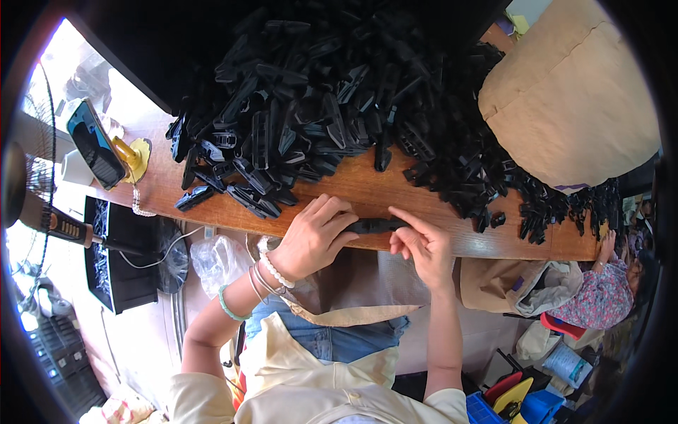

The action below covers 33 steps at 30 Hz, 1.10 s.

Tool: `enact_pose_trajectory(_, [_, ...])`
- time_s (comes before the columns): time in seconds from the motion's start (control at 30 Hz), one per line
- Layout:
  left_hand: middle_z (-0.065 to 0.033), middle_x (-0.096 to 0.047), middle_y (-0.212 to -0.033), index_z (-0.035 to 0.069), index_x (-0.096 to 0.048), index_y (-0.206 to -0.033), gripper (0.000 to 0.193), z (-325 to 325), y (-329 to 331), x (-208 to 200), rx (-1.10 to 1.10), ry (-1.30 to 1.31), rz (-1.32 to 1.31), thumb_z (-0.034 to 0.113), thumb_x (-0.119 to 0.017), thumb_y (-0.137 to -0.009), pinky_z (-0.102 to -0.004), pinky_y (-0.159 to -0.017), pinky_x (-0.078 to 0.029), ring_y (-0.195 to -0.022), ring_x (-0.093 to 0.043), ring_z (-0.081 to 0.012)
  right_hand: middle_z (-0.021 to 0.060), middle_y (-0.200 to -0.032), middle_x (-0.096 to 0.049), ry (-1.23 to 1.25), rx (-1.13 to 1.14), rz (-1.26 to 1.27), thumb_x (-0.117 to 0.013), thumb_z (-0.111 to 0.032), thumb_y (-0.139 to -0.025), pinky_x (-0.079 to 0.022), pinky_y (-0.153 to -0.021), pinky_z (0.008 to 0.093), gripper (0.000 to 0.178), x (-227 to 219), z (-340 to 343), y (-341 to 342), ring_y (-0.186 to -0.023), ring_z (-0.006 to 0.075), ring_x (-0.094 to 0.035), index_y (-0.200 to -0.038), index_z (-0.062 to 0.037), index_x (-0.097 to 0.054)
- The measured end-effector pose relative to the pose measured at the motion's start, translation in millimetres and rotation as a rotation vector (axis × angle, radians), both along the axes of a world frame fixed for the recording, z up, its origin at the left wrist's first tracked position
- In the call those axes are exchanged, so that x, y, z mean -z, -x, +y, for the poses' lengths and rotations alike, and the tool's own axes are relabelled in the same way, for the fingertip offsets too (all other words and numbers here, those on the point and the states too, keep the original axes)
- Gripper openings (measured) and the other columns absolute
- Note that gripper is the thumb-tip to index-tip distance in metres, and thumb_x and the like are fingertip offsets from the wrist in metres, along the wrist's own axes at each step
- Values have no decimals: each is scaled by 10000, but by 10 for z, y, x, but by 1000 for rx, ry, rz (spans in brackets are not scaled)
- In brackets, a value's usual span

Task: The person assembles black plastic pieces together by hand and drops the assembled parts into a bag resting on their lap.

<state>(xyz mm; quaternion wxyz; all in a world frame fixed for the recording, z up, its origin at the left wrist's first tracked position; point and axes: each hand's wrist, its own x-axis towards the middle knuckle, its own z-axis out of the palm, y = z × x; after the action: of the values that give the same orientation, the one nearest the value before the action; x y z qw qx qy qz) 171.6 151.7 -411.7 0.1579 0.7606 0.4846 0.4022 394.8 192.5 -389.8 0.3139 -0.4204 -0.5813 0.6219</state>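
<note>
A long, narrow black plastic part (pixel 374 225) lies level just above the table's front edge. My left hand (pixel 316 237), with bracelets on its wrist, pinches its left end between thumb and fingers. At the other end, my right hand (pixel 426 246) has its index finger stretched over the part and its thumb below, closed about the tip; the remaining fingers curl in. Beyond my hands rises a large heap of similar black plastic parts (pixel 261 134). Smaller black pieces (pixel 487 177) are piled to the right of it.
A big tan cloth sack (pixel 572 99) stands at the right on the wooden table (pixel 332 189). A phone on a yellow stand (pixel 127 159) is at the left edge, near a fan (pixel 35 169). Below sits a black crate (pixel 116 261). Another person (pixel 593 293) works at far right.
</note>
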Motion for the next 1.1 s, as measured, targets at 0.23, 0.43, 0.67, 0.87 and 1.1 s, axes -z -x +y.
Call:
enact_pose_trajectory(0.23, [-104, -589, -946, 0, -682, -961, 285, 29, 35, 17, 23, 3, -30, 62, -774, -698, -361, -715, -474, -803, -539, -277, 85, -829, -670, 70, -28, 35, -600, -37, -935, -428, -479, 179, 219, 60, 72, -26, -612, 101, -628, -1137, 21, -659])
enact_pose_trajectory(0.43, [-106, -586, -937, -1, -689, -955, 283, 49, 35, 34, 20, -3, -42, 66, -778, -695, -358, -708, -478, -796, -536, -277, 85, -865, -647, -79, 128, -18, -635, -20, -910, -460, -505, 188, 128, 86, 151, 25, -662, 110, -651, -1011, 57, -652])
enact_pose_trajectory(0.67, [-110, -586, -945, -9, -688, -963, 297, 44, 23, 15, 10, -8, -10, 66, -780, -691, -358, -706, -480, -804, -541, -277, 59, -850, -602, -150, 228, -85, -670, 17, -866, -526, -563, 229, 234, 59, 168, 30, -681, 132, -636, -1099, 32, -653])
enact_pose_trajectory(0.87, [-111, -589, -946, -7, -688, -966, 297, 42, 30, 22, 4, 7, -6, 61, -776, -691, -364, -711, -483, -805, -543, -280, 87, -831, -600, -508, 120, -546, -719, 26, -795, -474, -600, 293, 296, -16, 173, -34, -677, 189, -588, -1088, 2, -684])
enact_pose_trajectory(1.1, [-108, -594, -949, -10, -685, -964, 300, 51, 4, 11, 10, -14, 18, 54, -769, -682, -362, -712, -484, -809, -542, -281, 67, -887, -630, -476, -31, -288, -772, 18, -731, -468, -601, 280, 303, 65, 136, -65, -713, 158, -588, -1028, -9, -720])
